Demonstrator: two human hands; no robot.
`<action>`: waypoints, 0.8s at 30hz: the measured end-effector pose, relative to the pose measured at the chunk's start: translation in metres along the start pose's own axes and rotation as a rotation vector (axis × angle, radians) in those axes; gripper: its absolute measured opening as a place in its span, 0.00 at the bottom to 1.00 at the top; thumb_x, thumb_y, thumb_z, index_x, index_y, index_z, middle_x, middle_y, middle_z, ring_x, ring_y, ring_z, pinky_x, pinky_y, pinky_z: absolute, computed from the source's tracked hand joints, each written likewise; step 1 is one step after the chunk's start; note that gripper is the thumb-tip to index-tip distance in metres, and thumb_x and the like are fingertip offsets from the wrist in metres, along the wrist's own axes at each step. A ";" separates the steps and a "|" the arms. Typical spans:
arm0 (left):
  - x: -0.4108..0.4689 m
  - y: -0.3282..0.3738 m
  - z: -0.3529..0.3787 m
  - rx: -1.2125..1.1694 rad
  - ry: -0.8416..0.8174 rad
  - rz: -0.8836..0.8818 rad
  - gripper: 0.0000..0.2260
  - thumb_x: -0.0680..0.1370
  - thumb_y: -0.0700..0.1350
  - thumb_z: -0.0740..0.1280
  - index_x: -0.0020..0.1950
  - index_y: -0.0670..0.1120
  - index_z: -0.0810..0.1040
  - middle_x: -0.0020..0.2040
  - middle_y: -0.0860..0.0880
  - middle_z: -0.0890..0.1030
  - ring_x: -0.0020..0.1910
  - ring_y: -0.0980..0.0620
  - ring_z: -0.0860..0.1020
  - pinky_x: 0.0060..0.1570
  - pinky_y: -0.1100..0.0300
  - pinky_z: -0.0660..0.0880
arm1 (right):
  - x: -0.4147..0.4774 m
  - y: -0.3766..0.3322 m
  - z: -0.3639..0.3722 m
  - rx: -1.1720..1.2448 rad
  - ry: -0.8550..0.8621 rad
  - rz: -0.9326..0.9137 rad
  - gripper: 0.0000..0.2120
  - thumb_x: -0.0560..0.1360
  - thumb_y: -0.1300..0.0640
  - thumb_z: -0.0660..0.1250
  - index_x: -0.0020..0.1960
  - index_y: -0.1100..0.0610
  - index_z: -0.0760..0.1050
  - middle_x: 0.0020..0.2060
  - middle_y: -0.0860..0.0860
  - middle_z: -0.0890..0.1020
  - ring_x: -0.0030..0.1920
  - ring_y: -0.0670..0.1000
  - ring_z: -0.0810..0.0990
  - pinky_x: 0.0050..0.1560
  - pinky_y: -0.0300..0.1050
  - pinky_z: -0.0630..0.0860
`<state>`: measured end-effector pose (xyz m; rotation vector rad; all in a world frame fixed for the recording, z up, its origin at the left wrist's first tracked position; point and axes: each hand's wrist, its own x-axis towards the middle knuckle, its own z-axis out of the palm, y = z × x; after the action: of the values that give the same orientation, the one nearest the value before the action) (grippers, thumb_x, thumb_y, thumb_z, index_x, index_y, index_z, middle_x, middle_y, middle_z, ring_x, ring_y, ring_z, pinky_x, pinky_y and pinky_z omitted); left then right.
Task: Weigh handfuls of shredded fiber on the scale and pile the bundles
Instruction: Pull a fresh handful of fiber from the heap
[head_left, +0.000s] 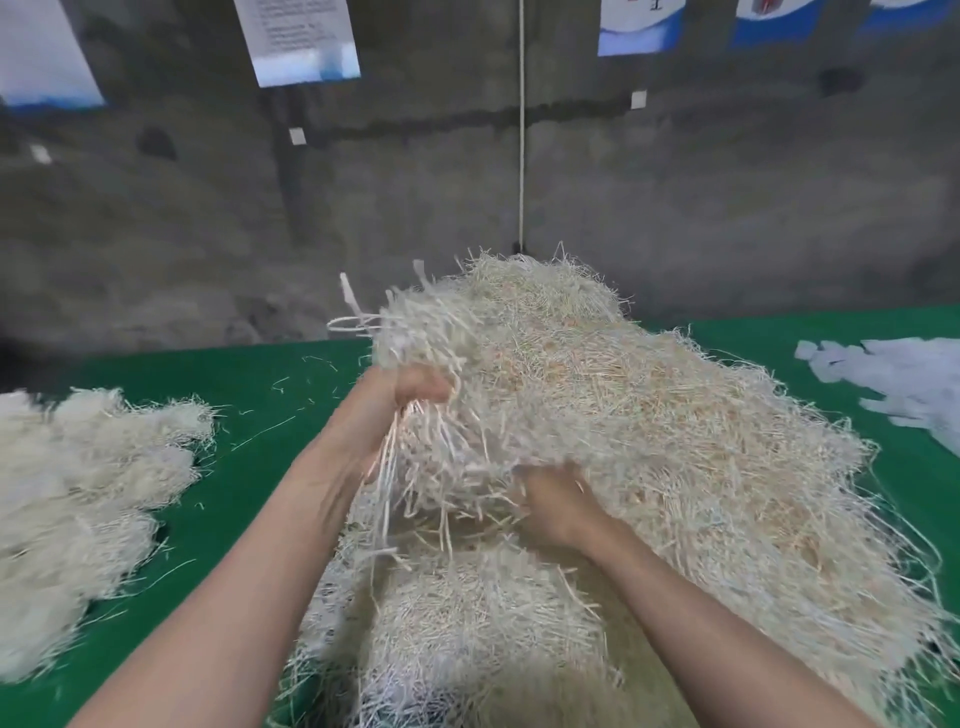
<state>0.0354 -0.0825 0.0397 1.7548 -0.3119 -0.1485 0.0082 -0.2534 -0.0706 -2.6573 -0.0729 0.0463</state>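
Fiber (649, 441), shredded and pale, lies in a big heap across the middle of the green worktop (249, 395). The left hand (415, 389) has its fingers curled round a raised handful (431, 332) at the heap's left edge. The right hand (550, 501) is dug into the strands lower down; its fingers are hidden, so their grip cannot be told. Piled bundles (78, 493) lie to the left, apart from the heap.

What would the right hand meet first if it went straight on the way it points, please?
The fiber heap: the right hand points forward into it, fingertips hidden among strands, so it would likely just push deeper into fiber.
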 end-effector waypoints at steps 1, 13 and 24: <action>0.004 -0.005 -0.005 0.109 -0.123 -0.021 0.42 0.57 0.53 0.75 0.69 0.46 0.67 0.73 0.48 0.64 0.64 0.57 0.70 0.66 0.55 0.62 | 0.002 0.009 -0.001 0.063 0.092 0.056 0.16 0.73 0.56 0.71 0.59 0.57 0.75 0.56 0.55 0.80 0.55 0.53 0.79 0.57 0.41 0.71; 0.031 -0.049 0.050 0.782 0.084 0.001 0.04 0.75 0.35 0.62 0.41 0.39 0.74 0.61 0.43 0.74 0.44 0.56 0.74 0.46 0.69 0.71 | -0.012 0.036 -0.014 0.054 0.298 0.007 0.18 0.75 0.52 0.67 0.63 0.56 0.71 0.35 0.45 0.76 0.32 0.44 0.74 0.48 0.45 0.77; 0.021 -0.020 0.069 -0.533 -0.084 -0.098 0.06 0.66 0.42 0.68 0.42 0.45 0.79 0.40 0.52 0.83 0.36 0.56 0.81 0.29 0.63 0.75 | -0.013 0.047 0.014 0.176 0.285 0.092 0.28 0.76 0.60 0.63 0.74 0.51 0.60 0.71 0.52 0.65 0.71 0.52 0.63 0.72 0.45 0.58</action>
<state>0.0391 -0.1499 0.0070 1.2366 -0.2209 -0.3447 -0.0036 -0.2894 -0.1051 -2.4630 0.1401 -0.2829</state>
